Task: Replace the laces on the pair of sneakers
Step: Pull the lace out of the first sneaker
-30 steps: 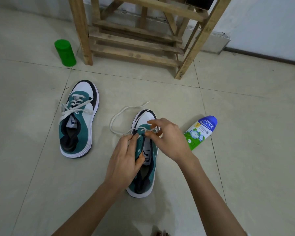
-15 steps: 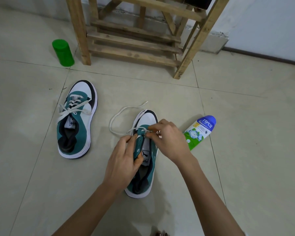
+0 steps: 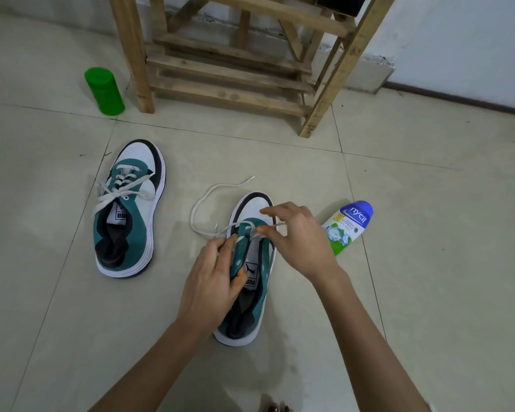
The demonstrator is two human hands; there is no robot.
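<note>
Near sneaker [image 3: 249,208] is stood on the floor, its eyelet flap gripped by the left hand [image 3: 210,281], thumb inside. White lace [image 3: 203,198] is pinched by the right hand [image 3: 301,239] over the front eyelets, other fingers spread. Laced second sneaker [image 3: 129,203] is noted left, powder bottle [image 3: 349,225] just right; green canister [image 3: 104,91] and wooden rack [image 3: 235,71] beyond.

My view: pale tile floor [image 3: 428,203] with thin grout lines, bare wooden rack [image 3: 226,72] at far edge, white wall [image 3: 458,40] behind, dark skirting [image 3: 458,98] at right.
</note>
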